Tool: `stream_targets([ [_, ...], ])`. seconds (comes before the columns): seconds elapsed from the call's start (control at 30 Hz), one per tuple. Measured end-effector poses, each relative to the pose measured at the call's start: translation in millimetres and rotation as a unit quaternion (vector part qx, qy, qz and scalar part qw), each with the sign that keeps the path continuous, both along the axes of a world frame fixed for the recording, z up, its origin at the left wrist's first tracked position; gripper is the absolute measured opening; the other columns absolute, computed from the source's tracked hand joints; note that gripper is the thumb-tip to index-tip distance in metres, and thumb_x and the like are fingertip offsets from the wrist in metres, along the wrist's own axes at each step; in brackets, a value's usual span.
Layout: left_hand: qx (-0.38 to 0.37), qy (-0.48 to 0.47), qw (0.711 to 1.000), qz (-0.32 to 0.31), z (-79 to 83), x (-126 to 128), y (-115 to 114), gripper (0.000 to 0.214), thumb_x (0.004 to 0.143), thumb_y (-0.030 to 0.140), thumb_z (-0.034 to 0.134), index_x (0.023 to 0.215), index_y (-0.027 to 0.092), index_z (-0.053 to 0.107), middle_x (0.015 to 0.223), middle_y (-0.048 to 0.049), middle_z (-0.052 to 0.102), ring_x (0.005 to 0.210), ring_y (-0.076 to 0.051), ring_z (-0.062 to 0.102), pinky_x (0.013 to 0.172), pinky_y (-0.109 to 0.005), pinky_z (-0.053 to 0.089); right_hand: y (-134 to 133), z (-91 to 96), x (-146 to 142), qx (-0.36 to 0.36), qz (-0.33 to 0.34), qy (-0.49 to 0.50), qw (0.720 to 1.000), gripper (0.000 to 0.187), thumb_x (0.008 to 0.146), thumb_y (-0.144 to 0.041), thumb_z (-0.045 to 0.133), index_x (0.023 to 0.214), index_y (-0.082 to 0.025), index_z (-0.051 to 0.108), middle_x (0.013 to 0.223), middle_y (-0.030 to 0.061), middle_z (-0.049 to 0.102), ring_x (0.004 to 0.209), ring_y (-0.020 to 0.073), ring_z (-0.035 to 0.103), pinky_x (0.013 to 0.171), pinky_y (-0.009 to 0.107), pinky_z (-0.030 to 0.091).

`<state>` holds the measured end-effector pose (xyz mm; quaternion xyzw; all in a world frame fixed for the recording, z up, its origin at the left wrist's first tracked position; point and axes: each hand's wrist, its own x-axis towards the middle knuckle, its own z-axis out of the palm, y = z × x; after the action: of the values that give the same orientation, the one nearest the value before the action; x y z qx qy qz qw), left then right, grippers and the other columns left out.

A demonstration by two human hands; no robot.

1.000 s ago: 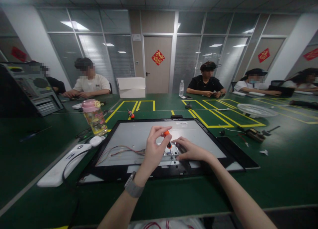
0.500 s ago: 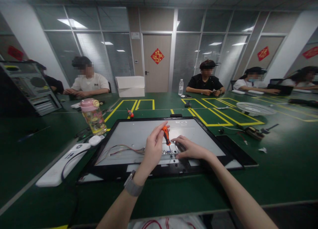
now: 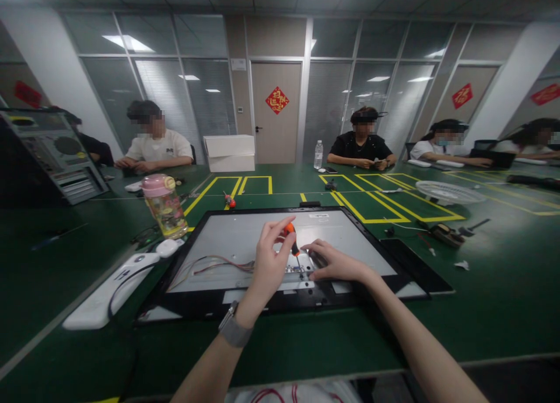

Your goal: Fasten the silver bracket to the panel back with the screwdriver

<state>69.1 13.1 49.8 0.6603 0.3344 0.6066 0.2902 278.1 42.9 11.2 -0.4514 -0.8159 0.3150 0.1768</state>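
Screwdriver (image 3: 294,248) stood tip-down over the display panel (image 3: 359,236)! Left hand (image 3: 270,257) pinched it, right hand (image 3: 340,263) spread nearby; screw-turning, seemingly, and the next twist needed steadiness.

Mid-frame: left hand (image 3: 269,257) has an orange-and-black screwdriver (image 3: 294,248), tilted, shaft angled down toward metal bits low on the flat panel (image 3: 363,242). Right hand (image 3: 339,263) just beside, fingertips near the shaft's lower end. Panel lies on the green bench (image 3: 332,344), thin wires (image 3: 231,259) left of the screwdriver. Frame left: white power strip (image 3: 94,304), pink-lidded bottle (image 3: 166,207), computer case (image 3: 44,158). Upper right: seated people (image 3: 361,143).
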Motion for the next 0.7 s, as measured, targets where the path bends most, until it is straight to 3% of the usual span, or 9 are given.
stream_targets([
  [0.13, -0.016, 0.005, 1.0, -0.009, -4.2, -0.4, 2.1, 0.037, 0.095, 0.026, 0.044, 0.131, 0.025, 0.055, 0.115, -0.0065, 0.06, 0.107, -0.017, 0.058, 0.097, -0.034, 0.045, 0.2, -0.7, 0.4, 0.001, 0.002, 0.003, 1.0, 0.069, 0.069, -0.035, 0.077, 0.132, -0.025, 0.05, 0.118, 0.0058, 0.046, 0.11, 0.0247, 0.048, 0.099, 0.037, 0.041],
  [0.23, -0.018, -0.009, 1.0, -0.02, -6.3, -0.4, 2.9, 0.037, 0.096, 0.024, 0.041, 0.131, 0.022, 0.055, 0.12, -0.0078, 0.061, 0.118, -0.019, 0.055, 0.106, -0.038, 0.037, 0.2, -1.1, 0.0, 0.005, 0.003, 0.002, 1.0, 0.07, 0.069, -0.035, 0.078, 0.132, -0.023, 0.05, 0.117, 0.0062, 0.046, 0.107, 0.0245, 0.05, 0.098, 0.037, 0.042],
  [0.47, 0.008, -0.017, 1.0, -0.002, -1.9, -0.6, -0.2, 0.027, 0.089, 0.024, 0.056, 0.114, 0.022, 0.066, 0.102, -0.0056, 0.063, 0.093, -0.016, 0.062, 0.082, -0.029, 0.051, 0.3, -0.1, -0.7, 0.007, -0.001, -0.004, 1.0, 0.069, 0.069, -0.035, 0.078, 0.132, -0.025, 0.05, 0.117, 0.0059, 0.046, 0.107, 0.0239, 0.05, 0.099, 0.037, 0.042],
  [0.6, 0.02, -0.003, 0.999, 0.032, -1.6, -1.0, -0.7, 0.023, 0.082, 0.025, 0.066, 0.104, 0.023, 0.07, 0.084, -0.0009, 0.054, 0.076, -0.013, 0.057, 0.07, -0.024, 0.049, -0.7, 1.3, -1.1, -0.001, -0.008, -0.002, 1.0, 0.07, 0.068, -0.035, 0.078, 0.131, -0.025, 0.05, 0.12, 0.0059, 0.045, 0.109, 0.0244, 0.049, 0.099, 0.037, 0.042],
  [0.7, 0.014, -0.002, 0.999, 0.032, -0.8, -0.3, -1.6, 0.02, 0.083, 0.027, 0.065, 0.102, 0.023, 0.071, 0.082, 0.0, 0.05, 0.073, -0.013, 0.054, 0.069, -0.024, 0.047, -0.5, 0.3, -0.4, -0.004, -0.007, 0.001, 1.0, 0.07, 0.069, -0.036, 0.077, 0.132, -0.024, 0.049, 0.12, 0.0062, 0.045, 0.111, 0.0254, 0.048, 0.1, 0.037, 0.041],
])
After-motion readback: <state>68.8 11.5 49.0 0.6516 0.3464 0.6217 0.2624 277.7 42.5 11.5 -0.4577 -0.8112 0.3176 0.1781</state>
